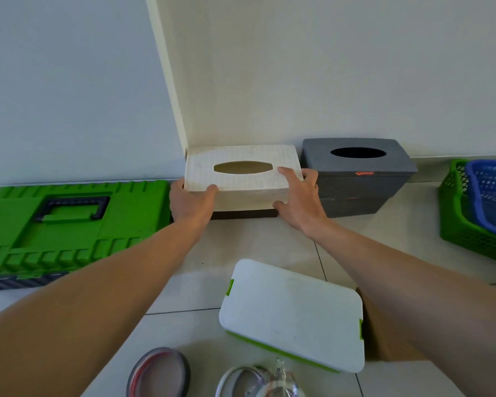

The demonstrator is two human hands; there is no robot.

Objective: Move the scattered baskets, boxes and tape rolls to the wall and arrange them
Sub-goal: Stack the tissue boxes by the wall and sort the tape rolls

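left hand + right hand grip cream tissue box | at wall | grey tissue box just beside

**Bare arms, bare hands**

Two forearms in view, both uncovered up to the frame edge, no sleeve showing on either. Left hand and right hand bare: no gloves, rings, watch or bands seen (wrists fully visible). Fingernails short and plain where they show. Some motion blur on the lower forearms.
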